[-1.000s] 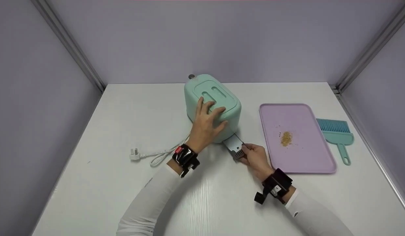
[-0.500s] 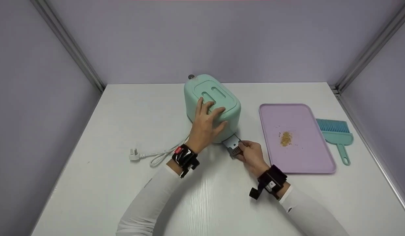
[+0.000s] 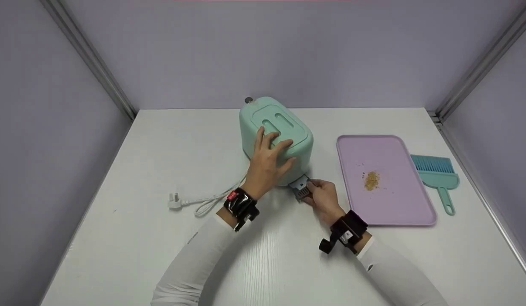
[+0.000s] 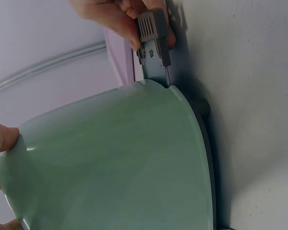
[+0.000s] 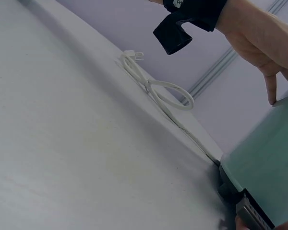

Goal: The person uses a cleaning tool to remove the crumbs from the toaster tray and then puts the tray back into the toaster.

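Observation:
A mint-green toaster (image 3: 300,157) stands upright at the middle back of the table, two long recesses in its top. My left hand (image 3: 264,171) rests on its top near end, fingers spread and lightly bent. At the toaster's lower near end, my right hand (image 3: 325,199) pinches the grey end of a metal crumb tray (image 3: 302,192) between thumb and fingers. Part of the crumb tray (image 4: 153,62) sticks out of the toaster in the left wrist view; the remainder is hidden inside.
A purple tray (image 3: 409,208) with a small heap of yellowish crumbs (image 3: 371,180) lies right of my right hand. Beyond it is a teal brush (image 3: 441,179). The toaster's white cord (image 3: 207,205) and plug (image 3: 174,200) lie to the left. Walls enclose the table's back and sides.
My right hand has moved up and left, sliding the crumb tray further into the toaster, so less of it shows. The left hand and the toaster have stayed in place.

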`<state>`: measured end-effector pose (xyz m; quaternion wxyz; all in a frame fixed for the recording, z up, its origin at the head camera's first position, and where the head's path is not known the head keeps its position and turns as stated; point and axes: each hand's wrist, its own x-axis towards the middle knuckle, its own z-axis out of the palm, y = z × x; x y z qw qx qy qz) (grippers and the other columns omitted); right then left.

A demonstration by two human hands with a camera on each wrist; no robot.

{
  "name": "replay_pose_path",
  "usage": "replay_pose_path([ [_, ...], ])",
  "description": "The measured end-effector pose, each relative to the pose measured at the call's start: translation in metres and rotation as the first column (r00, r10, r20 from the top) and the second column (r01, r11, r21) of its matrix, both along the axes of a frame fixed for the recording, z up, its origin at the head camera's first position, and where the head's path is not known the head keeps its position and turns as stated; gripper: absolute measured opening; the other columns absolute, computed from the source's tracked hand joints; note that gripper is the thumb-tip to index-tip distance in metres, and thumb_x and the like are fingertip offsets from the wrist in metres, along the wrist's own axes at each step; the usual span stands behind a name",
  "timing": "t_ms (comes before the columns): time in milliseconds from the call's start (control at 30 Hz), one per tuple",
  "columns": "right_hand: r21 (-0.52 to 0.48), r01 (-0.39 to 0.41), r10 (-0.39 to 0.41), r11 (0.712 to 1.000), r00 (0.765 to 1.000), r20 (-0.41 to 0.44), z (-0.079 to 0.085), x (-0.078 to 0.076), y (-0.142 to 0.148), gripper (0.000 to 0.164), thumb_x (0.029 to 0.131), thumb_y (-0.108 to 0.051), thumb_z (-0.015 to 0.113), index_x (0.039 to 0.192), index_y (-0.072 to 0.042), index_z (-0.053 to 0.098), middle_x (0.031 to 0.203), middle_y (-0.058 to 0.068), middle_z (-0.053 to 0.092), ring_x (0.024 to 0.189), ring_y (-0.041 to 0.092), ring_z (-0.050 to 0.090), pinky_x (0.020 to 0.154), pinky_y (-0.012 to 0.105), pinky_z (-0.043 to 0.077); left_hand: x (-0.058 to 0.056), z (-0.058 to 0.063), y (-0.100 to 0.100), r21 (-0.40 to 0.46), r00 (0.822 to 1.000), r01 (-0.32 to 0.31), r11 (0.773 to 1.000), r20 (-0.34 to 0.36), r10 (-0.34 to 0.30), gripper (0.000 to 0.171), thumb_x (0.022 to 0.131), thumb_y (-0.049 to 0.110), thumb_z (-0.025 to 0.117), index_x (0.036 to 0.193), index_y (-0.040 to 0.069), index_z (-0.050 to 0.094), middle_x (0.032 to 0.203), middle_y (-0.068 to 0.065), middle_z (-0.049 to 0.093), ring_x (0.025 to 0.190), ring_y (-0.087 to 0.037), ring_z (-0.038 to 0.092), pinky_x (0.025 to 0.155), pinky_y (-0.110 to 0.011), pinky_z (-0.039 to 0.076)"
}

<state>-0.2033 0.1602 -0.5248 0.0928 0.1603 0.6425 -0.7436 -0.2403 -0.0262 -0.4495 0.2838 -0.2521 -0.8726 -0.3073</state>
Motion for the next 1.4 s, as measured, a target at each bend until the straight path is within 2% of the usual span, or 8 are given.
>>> replay_pose_path([
  [300, -0.050, 0.013, -0.014, 0.999, 0.999, -0.029, -0.003, -0.005, -0.003, 0.031, 0.101, -0.006, 0.048, 0.124, 0.015, 0.050, 0.108, 0.026, 0.058, 0.089, 0.030, 0.067, 0.077, 0.034, 0.059, 0.000, -0.001, 0.000, -0.005, 1.000, 0.004, 1.000, 0.006, -0.004, 0.040, 0.086, 0.034, 0.074, 0.123, 0.020, 0.065, 0.131, -0.015, 0.049, 0.138, -0.048, 0.022, 0.110, -0.047, 0.036],
  [633, -0.098, 0.011, -0.013, 0.995, 1.000, -0.021, 0.000, -0.009, -0.007, 0.032, 0.101, -0.005, 0.048, 0.124, 0.016, 0.049, 0.116, 0.029, 0.055, 0.097, 0.034, 0.065, 0.082, 0.041, 0.058, 0.000, 0.001, 0.000, 0.007, 1.000, 0.011, 1.000, 0.017, -0.011, 0.041, 0.085, 0.032, 0.075, 0.122, 0.018, 0.064, 0.131, -0.016, 0.048, 0.139, -0.048, 0.020, 0.111, -0.049, 0.032],
  [900, -0.149, -0.027, 0.025, 0.988, 1.000, -0.016, 0.001, -0.013, -0.008, 0.036, 0.103, -0.008, 0.045, 0.129, 0.017, 0.046, 0.123, 0.035, 0.051, 0.108, 0.043, 0.057, 0.099, 0.053, 0.046, 0.001, -0.001, -0.001, 0.012, 1.000, 0.016, 1.000, 0.022, -0.016, 0.041, 0.086, 0.032, 0.075, 0.123, 0.019, 0.064, 0.132, -0.016, 0.048, 0.139, -0.048, 0.019, 0.111, -0.050, 0.032],
  [1167, -0.141, 0.023, -0.026, 0.990, 0.999, -0.022, -0.001, -0.013, -0.010, 0.030, 0.100, -0.005, 0.050, 0.120, 0.016, 0.053, 0.105, 0.029, 0.059, 0.090, 0.035, 0.065, 0.084, 0.047, 0.056, -0.001, -0.001, 0.000, 0.002, 1.000, 0.015, 1.000, 0.004, -0.015, 0.041, 0.086, 0.034, 0.074, 0.123, 0.019, 0.064, 0.131, -0.016, 0.049, 0.138, -0.049, 0.022, 0.112, -0.049, 0.030],
  [1400, -0.203, 0.047, -0.047, 0.978, 0.999, 0.001, -0.002, -0.012, -0.008, 0.030, 0.099, -0.007, 0.053, 0.120, 0.015, 0.055, 0.096, 0.023, 0.063, 0.089, 0.030, 0.067, 0.078, 0.041, 0.059, 0.000, -0.001, 0.000, 0.005, 1.000, 0.011, 1.000, -0.013, -0.011, 0.041, 0.085, 0.033, 0.075, 0.122, 0.018, 0.065, 0.130, -0.017, 0.050, 0.137, -0.050, 0.024, 0.110, -0.048, 0.035],
])
